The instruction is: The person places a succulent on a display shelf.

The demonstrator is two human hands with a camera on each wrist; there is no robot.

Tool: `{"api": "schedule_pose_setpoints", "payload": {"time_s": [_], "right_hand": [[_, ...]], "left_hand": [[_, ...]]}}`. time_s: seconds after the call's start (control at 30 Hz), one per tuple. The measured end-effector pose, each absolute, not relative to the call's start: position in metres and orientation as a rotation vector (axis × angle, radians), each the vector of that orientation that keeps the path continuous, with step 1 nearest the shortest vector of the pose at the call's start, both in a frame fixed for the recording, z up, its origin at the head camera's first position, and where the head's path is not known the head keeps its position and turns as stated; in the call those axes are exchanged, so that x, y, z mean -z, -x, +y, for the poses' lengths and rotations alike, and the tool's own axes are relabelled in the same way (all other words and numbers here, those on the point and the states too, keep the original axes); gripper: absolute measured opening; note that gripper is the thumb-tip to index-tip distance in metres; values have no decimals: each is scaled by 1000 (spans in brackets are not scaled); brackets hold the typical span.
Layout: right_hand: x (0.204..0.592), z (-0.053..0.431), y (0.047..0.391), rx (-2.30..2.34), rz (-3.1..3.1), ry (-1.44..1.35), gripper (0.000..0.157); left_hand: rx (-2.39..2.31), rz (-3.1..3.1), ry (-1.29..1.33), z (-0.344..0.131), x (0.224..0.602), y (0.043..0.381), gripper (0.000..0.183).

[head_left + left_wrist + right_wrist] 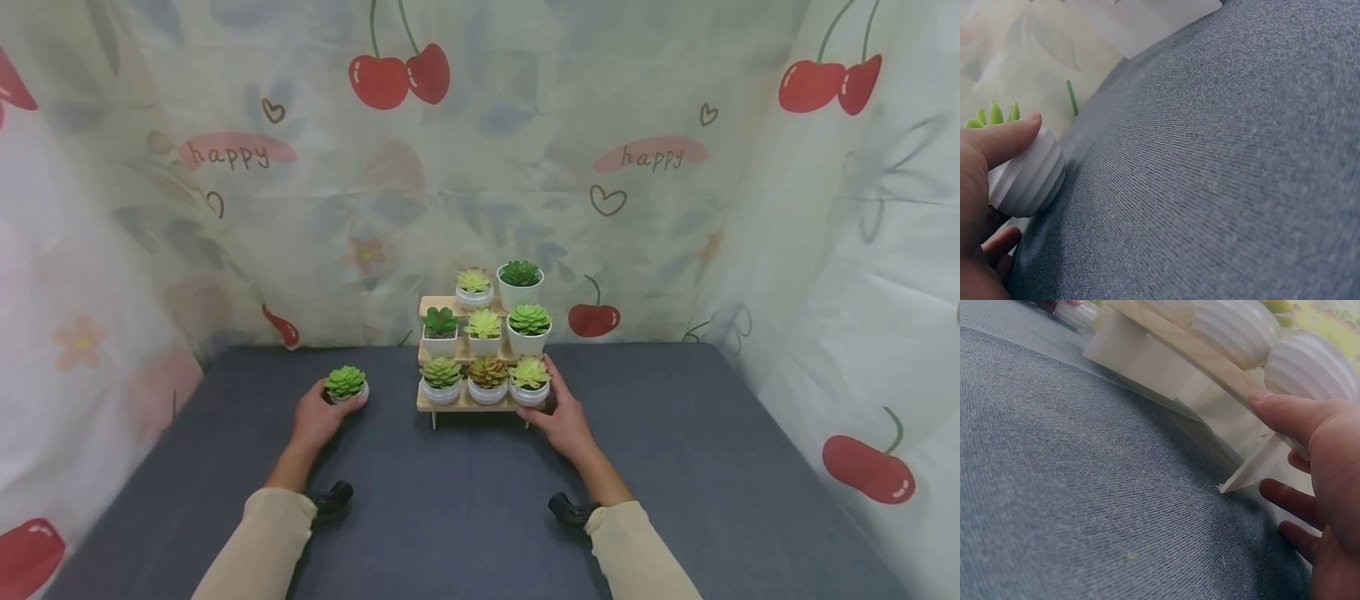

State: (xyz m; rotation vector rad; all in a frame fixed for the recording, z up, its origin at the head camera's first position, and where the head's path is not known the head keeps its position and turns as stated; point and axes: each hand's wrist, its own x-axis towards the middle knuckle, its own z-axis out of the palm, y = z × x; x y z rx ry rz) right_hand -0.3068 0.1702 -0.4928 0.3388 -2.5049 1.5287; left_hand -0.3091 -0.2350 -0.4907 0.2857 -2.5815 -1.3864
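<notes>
My left hand (321, 417) grips a bright green potted succulent (345, 382) in a ribbed white pot, left of a three-tier wooden stand (431, 306). The thumb lies across the pot; whether its base touches the cloth I cannot tell. At the stand's lower right end, my right hand (564, 421) holds the bottom tier, thumb (1275, 406) on its front edge and other fingers around the side. Just above that thumb sits a yellow-green succulent (530, 375). Beside it on the bottom tier are a brown-red succulent (487, 379) and a green one (441, 379).
The middle tier bears a dark green succulent (439, 325), a pale one (484, 329) and a wide green one (528, 325). Up top are a yellowish succulent (474, 285) and a dark green one (520, 279). Dark cloth (465, 517) covers the table; a cherry-print curtain (465, 167) hangs behind.
</notes>
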Motion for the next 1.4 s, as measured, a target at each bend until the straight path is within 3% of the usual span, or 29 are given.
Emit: {"api": "schedule_pose_setpoints", "payload": {"time_s": [0.5, 1.4], "right_hand": [[493, 173, 308, -1554, -2496, -349, 99], [493, 171, 306, -1529, -2516, -337, 98]], "left_hand": [[1500, -2501, -327, -231, 482, 316, 81], [1539, -2350, -246, -202, 416, 345, 64]]}}
